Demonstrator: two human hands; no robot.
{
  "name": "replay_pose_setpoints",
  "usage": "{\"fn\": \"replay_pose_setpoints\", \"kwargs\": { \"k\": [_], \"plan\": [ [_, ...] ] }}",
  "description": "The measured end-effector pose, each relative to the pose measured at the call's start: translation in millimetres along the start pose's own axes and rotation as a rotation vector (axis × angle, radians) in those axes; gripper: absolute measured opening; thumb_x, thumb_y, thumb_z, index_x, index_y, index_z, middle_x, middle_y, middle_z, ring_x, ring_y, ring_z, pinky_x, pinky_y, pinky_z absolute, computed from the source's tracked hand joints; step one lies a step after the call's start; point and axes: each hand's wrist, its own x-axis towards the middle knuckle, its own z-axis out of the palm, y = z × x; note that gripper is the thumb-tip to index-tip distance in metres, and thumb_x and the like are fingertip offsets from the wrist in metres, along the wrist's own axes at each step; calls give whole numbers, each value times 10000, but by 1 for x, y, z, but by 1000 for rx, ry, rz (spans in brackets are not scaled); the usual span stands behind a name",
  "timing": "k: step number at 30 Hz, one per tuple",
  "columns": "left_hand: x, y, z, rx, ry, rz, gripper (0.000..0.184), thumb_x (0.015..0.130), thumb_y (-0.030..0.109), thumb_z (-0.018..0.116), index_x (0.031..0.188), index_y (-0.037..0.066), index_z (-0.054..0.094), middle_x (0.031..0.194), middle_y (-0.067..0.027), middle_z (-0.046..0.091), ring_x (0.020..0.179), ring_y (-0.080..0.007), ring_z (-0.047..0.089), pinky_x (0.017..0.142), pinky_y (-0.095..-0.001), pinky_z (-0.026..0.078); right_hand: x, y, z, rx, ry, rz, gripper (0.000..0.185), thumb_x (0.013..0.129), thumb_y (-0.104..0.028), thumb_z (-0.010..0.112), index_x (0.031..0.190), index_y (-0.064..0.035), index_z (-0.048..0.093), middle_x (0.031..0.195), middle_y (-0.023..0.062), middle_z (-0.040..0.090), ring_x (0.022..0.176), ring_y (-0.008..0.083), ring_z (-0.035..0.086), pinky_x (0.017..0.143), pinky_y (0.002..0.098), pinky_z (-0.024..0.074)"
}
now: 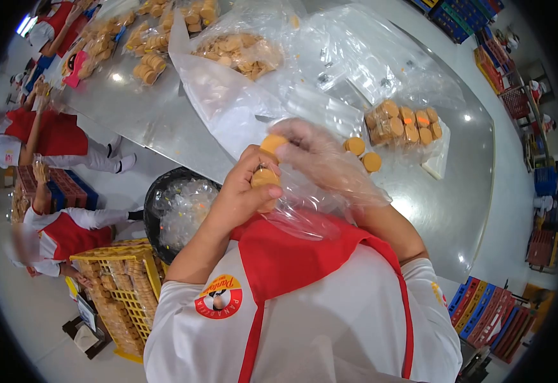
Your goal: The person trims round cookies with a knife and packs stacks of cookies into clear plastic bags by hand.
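My left hand, bare, is closed round a small stack of round golden biscuits. A clear plastic bag hangs beside and below this stack; how far it wraps the biscuits I cannot tell. My right hand wears a loose transparent glove and pinches one round biscuit just above the stack. Two loose biscuits lie on the steel table right of the gloved hand. Beyond them sits a clear pack of biscuits with orange labels.
Clear plastic sheeting and a bag of biscuit pieces cover the table's far part. Bagged biscuits lie far left. A black-lined bin and a yellow crate stand left. Co-workers are at the left.
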Motion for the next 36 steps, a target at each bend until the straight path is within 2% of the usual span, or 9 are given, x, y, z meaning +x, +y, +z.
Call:
{"fn": "replay_pose_setpoints", "kwargs": {
  "k": [3, 9, 12, 16, 20, 25, 28, 31, 36],
  "plan": [
    [-3, -10, -7, -265, 143, -45, 534, 844, 525, 667, 1008, 29, 557, 1052, -70, 512, 870, -142, 554, 750, -280, 475, -13, -5, -18, 184, 302, -86, 354, 904, -104, 611, 1238, -1, 559, 1087, 108, 640, 985, 180, 612, 868, 281, 483],
    [0, -25, -19, -598, 392, -165, 634, 863, 617, 575, 1067, 17, 545, 953, -74, 601, 814, -162, 602, 702, -311, 531, -73, -33, -16, 379, 344, -163, 285, 833, -26, 655, 1116, -16, 625, 1035, 77, 661, 881, 163, 630, 754, 283, 495],
    [3, -24, -13, -604, 381, -167, 629, 873, 617, 560, 1065, 18, 550, 917, -74, 610, 805, -168, 597, 705, -312, 531, -67, -28, -27, -844, 280, -670, 329, 753, 9, 679, 1075, -46, 638, 1034, 73, 660, 871, 222, 640, 724, 326, 496],
    [5, -19, -15, -550, 361, -142, 624, 884, 610, 552, 1068, 14, 550, 886, -73, 594, 808, -165, 592, 712, -307, 522, -72, -29, -18, -960, 209, -784, 369, 717, 11, 667, 1075, -75, 648, 1030, 67, 669, 893, 228, 638, 728, 351, 494],
    [3, -6, -10, -473, 358, -93, 516, 926, 535, 560, 1046, 34, 534, 860, -63, 574, 747, -145, 585, 680, -263, 502, -64, -25, -19, -721, 49, -518, 386, 776, -49, 703, 1156, -42, 634, 1068, 102, 662, 884, 217, 637, 709, 326, 495],
    [1, -12, -8, -124, 380, 135, 773, 737, 729, 632, 1045, 26, 538, 1073, -91, 490, 856, -150, 568, 775, -288, 485, -69, -28, -2, -185, 8, -164, 395, 891, -111, 661, 1279, -68, 599, 1103, 97, 647, 847, 184, 611, 751, 280, 511],
    [2, -12, -7, -12, 374, 207, 864, 603, 763, 703, 1041, 39, 531, 1100, -90, 466, 887, -153, 554, 794, -287, 480, -59, -47, -4, 407, -73, 543, 417, 945, -148, 611, 1335, -22, 535, 1146, 109, 634, 948, 156, 613, 774, 272, 525],
    [0, -19, -10, 29, 298, 257, 914, 484, 726, 779, 1049, 56, 521, 1102, -85, 458, 916, -161, 545, 801, -287, 478, -61, -43, 0, 990, -82, 525, 468, 945, -123, 586, 1372, 17, 458, 1290, 122, 541, 1123, 192, 565, 908, 268, 494],
    [3, -21, -11, 15, 136, 345, 971, 353, 616, 866, 1081, 85, 504, 1106, -81, 448, 920, -173, 545, 815, -298, 481, -62, -35, 9, 1063, -229, 483, 528, 953, -173, 593, 1385, 55, 393, 1315, 127, 493, 1168, 165, 521, 977, 259, 459]
  ]
}}
